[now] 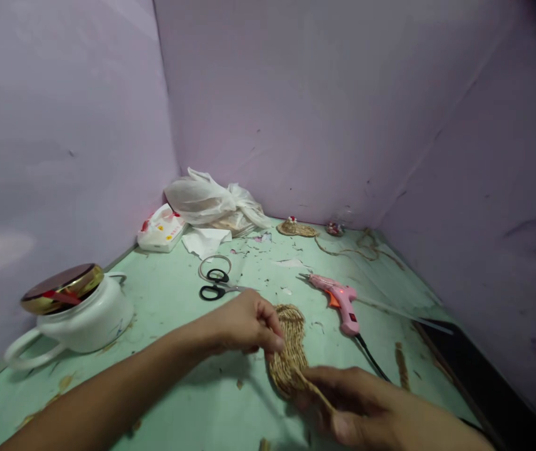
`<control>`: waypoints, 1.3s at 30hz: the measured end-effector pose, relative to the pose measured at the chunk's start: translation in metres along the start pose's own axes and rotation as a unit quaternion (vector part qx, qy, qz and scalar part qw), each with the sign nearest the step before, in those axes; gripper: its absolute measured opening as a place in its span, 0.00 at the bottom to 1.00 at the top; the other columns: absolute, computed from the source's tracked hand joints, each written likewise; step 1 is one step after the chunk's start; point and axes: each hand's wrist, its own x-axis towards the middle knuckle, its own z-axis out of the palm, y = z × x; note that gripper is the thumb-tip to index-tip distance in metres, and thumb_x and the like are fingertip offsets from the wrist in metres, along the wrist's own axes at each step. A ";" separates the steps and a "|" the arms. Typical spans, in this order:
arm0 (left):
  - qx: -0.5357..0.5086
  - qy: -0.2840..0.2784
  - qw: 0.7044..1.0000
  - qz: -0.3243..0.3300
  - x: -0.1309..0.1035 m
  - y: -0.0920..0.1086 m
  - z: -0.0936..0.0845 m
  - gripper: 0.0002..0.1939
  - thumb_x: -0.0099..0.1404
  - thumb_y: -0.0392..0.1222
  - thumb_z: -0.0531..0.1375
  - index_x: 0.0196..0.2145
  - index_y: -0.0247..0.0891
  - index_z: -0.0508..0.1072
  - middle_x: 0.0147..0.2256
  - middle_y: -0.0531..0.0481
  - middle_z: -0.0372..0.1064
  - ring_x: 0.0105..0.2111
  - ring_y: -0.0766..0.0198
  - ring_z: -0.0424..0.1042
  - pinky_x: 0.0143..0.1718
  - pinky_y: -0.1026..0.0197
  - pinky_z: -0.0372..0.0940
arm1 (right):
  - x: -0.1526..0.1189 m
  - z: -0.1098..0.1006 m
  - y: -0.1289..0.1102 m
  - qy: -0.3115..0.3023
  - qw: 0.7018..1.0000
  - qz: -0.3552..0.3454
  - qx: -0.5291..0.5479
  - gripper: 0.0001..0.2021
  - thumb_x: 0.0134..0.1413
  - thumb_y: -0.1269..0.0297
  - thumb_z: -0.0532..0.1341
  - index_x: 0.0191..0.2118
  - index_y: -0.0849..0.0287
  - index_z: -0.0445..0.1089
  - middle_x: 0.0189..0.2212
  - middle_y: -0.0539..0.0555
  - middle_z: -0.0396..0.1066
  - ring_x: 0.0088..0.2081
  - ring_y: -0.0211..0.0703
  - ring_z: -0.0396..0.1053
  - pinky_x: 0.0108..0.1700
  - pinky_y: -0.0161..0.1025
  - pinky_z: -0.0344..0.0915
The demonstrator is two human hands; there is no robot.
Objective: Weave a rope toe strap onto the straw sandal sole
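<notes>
A sole-shaped piece of coiled jute twine (291, 332) lies in the middle of the table's near part. My left hand (251, 322) reaches over its left edge, fingers curled in a pinch with the thumb tip against the piece; what is between them is hidden. From the lower end of the piece, a loose strand of jute twine (317, 391) runs to my right hand (362, 401). The right thumb and fingers close on that strand, beside the lower right edge of the piece.
A pink glue gun (340, 297) with a glue stick lies to the right. Black-handled scissors (215, 289) are to the left. A white mug (86, 319) with a gold-rimmed object on top stands far left. Plastic bag (209, 200), finished-looking jute sole (296, 228) and dark slab (474, 376) lie around.
</notes>
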 end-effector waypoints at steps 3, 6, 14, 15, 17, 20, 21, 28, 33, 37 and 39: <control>-0.007 -0.014 1.000 0.014 0.004 -0.015 0.027 0.03 0.43 0.34 0.62 0.20 0.32 0.72 0.14 0.57 0.64 0.13 0.74 0.56 0.15 0.69 0.50 | 0.014 0.014 0.009 -0.054 0.986 0.042 0.149 0.17 0.43 0.52 0.64 0.37 0.58 0.70 0.31 0.52 0.70 0.26 0.34 0.67 0.29 0.33 0.66; -0.014 -0.024 0.999 0.015 0.003 -0.018 0.034 0.08 0.47 0.37 0.61 0.27 0.32 0.73 0.16 0.56 0.66 0.13 0.73 0.58 0.15 0.69 0.52 | 0.025 0.020 0.018 0.024 0.981 0.077 0.178 0.14 0.40 0.56 0.66 0.29 0.62 0.68 0.21 0.47 0.67 0.15 0.27 0.60 0.16 0.25 0.59; -0.015 0.053 0.998 0.009 0.005 -0.007 0.012 0.11 0.47 0.38 0.61 0.31 0.32 0.70 0.19 0.57 0.65 0.12 0.76 0.56 0.14 0.70 0.49 | 0.030 0.017 0.021 0.146 0.966 0.114 0.183 0.12 0.34 0.61 0.67 0.21 0.64 0.66 0.16 0.48 0.68 0.12 0.27 0.60 0.11 0.24 0.54; -0.012 0.052 0.999 0.006 0.005 -0.009 0.014 0.11 0.46 0.38 0.61 0.29 0.32 0.70 0.18 0.58 0.63 0.13 0.76 0.56 0.15 0.69 0.50 | 0.031 0.017 0.022 0.146 0.964 0.114 0.190 0.12 0.33 0.61 0.67 0.21 0.64 0.67 0.15 0.47 0.68 0.12 0.27 0.60 0.11 0.24 0.54; -0.008 0.043 0.999 0.013 0.005 -0.011 0.022 0.12 0.44 0.37 0.62 0.29 0.32 0.72 0.17 0.60 0.61 0.14 0.75 0.56 0.16 0.69 0.52 | 0.031 0.017 0.025 0.144 0.962 0.114 0.203 0.11 0.32 0.62 0.68 0.22 0.64 0.68 0.14 0.46 0.67 0.12 0.28 0.60 0.11 0.25 0.54; 0.000 0.026 0.999 0.031 0.005 -0.012 0.031 0.11 0.44 0.36 0.62 0.28 0.31 0.74 0.18 0.58 0.64 0.16 0.75 0.57 0.18 0.69 0.53 | 0.031 0.016 0.028 0.120 0.963 0.115 0.211 0.10 0.32 0.65 0.68 0.22 0.64 0.69 0.14 0.46 0.67 0.13 0.28 0.60 0.12 0.25 0.55; 0.002 0.024 0.999 0.030 0.005 -0.013 0.032 0.09 0.44 0.36 0.62 0.27 0.31 0.74 0.17 0.57 0.64 0.16 0.75 0.58 0.17 0.69 0.53 | 0.030 0.016 0.029 0.110 0.964 0.114 0.212 0.09 0.32 0.65 0.68 0.22 0.64 0.70 0.14 0.46 0.68 0.13 0.28 0.60 0.12 0.25 0.56; -0.010 0.044 0.999 -0.003 0.007 -0.016 0.031 0.07 0.46 0.39 0.60 0.24 0.32 0.73 0.10 0.57 0.62 0.11 0.72 0.59 0.14 0.68 0.56 | 0.029 0.015 0.025 0.099 0.966 0.116 0.208 0.07 0.32 0.68 0.67 0.23 0.64 0.71 0.16 0.47 0.69 0.14 0.27 0.61 0.13 0.24 0.57; -0.057 0.043 0.997 0.002 0.009 -0.020 0.032 0.07 0.46 0.39 0.61 0.21 0.33 0.68 0.11 0.54 0.65 0.12 0.71 0.62 0.14 0.69 0.57 | 0.029 0.014 0.026 0.101 0.964 0.115 0.218 0.09 0.31 0.67 0.67 0.22 0.64 0.69 0.16 0.47 0.69 0.14 0.27 0.61 0.13 0.24 0.56; -0.117 0.013 0.993 0.009 0.009 -0.025 0.032 0.09 0.46 0.41 0.62 0.22 0.33 0.67 0.12 0.54 0.65 0.12 0.73 0.61 0.15 0.70 0.56 | 0.030 0.013 0.028 0.096 0.966 0.099 0.219 0.09 0.32 0.66 0.67 0.23 0.63 0.68 0.16 0.47 0.68 0.15 0.28 0.61 0.14 0.25 0.55; -0.112 0.011 0.994 0.018 0.008 -0.024 0.032 0.09 0.46 0.41 0.62 0.22 0.33 0.67 0.13 0.54 0.66 0.12 0.73 0.62 0.16 0.69 0.57 | 0.030 0.015 0.028 0.114 0.969 0.086 0.203 0.09 0.33 0.67 0.67 0.22 0.63 0.66 0.14 0.46 0.66 0.14 0.28 0.59 0.15 0.26 0.54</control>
